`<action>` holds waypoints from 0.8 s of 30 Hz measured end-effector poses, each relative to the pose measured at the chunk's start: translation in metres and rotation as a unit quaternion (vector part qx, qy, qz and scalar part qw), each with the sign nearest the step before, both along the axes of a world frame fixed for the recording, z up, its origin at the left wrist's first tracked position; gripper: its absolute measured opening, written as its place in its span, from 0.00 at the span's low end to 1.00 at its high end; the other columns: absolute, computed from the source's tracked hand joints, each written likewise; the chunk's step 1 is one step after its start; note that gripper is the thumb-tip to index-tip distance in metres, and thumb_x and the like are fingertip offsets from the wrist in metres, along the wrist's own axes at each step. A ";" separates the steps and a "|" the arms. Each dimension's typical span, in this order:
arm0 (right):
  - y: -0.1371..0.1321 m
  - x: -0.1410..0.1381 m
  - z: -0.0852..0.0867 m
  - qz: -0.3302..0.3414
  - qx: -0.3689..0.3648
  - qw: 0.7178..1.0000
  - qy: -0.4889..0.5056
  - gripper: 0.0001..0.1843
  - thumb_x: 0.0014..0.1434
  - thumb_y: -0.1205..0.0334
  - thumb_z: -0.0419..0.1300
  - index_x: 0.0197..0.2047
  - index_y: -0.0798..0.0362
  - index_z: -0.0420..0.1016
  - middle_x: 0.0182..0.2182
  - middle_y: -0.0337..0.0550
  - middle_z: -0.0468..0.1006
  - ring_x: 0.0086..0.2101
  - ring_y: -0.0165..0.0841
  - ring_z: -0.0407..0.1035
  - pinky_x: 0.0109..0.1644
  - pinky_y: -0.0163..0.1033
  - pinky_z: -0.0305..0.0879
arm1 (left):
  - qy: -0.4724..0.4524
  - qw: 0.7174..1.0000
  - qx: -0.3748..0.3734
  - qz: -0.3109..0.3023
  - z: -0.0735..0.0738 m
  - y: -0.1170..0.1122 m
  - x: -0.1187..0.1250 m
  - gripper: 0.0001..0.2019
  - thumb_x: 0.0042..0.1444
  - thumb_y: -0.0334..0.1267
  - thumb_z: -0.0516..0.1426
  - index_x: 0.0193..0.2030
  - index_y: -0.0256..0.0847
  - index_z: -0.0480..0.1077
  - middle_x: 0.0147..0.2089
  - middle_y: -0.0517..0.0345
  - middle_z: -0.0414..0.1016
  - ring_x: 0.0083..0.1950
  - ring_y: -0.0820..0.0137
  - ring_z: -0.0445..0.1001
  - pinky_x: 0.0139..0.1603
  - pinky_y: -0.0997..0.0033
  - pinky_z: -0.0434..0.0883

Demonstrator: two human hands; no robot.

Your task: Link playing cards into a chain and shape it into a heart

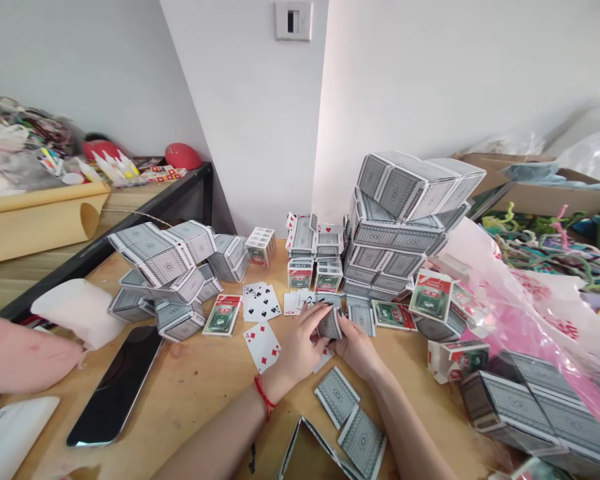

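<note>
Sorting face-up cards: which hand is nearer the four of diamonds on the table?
Left. The left hand sits just right of the four of diamonds, nearly touching it; the right hand is farther right, past the left, both gripping a small card stack.

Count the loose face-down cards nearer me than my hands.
2 cards: one below the deck in the left hand and right hand, one nearer the camera, beside it. Forearms may hide others.

small stack of grey-backed playing cards [330, 325], tilted on edge, pinched between left hand [300, 347] and right hand [361, 348].
</note>
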State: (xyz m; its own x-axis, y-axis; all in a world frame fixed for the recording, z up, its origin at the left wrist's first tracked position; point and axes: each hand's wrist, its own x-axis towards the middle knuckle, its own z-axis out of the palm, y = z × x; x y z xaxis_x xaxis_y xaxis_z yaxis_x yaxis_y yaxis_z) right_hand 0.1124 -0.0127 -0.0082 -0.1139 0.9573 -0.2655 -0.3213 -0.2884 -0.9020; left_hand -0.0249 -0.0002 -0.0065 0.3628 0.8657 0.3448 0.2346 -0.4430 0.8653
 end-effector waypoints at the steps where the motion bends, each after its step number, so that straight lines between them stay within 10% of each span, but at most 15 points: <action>1: 0.000 0.001 -0.001 0.002 0.000 1.000 -0.002 0.18 0.52 0.44 0.52 0.31 0.49 0.73 0.24 0.43 0.75 0.25 0.36 0.68 0.26 0.38 0.62 | 0.001 1.000 -0.005 0.000 0.000 0.000 0.000 0.32 0.45 0.21 0.54 0.58 0.48 0.60 0.59 0.54 0.62 0.61 0.61 0.58 0.61 0.52 0.59; 24: 0.008 0.011 -0.006 -0.021 0.048 0.997 -0.063 0.23 0.49 0.40 0.55 0.31 0.52 0.72 0.17 0.38 0.70 0.18 0.31 0.62 0.23 0.36 0.58 | -0.008 1.000 0.024 -0.012 -0.006 0.009 0.009 0.33 0.43 0.19 0.53 0.57 0.47 0.62 0.60 0.56 0.62 0.60 0.61 0.61 0.61 0.54 0.60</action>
State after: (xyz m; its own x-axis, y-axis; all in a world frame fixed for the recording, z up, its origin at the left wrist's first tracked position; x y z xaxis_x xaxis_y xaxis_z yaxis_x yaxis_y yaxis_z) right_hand 0.1231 -0.0043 -0.0139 -0.0445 0.9822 -0.1827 -0.2131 -0.1880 -0.9588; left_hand -0.0155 0.0093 -0.0126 0.3768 0.8393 0.3920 0.2106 -0.4897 0.8461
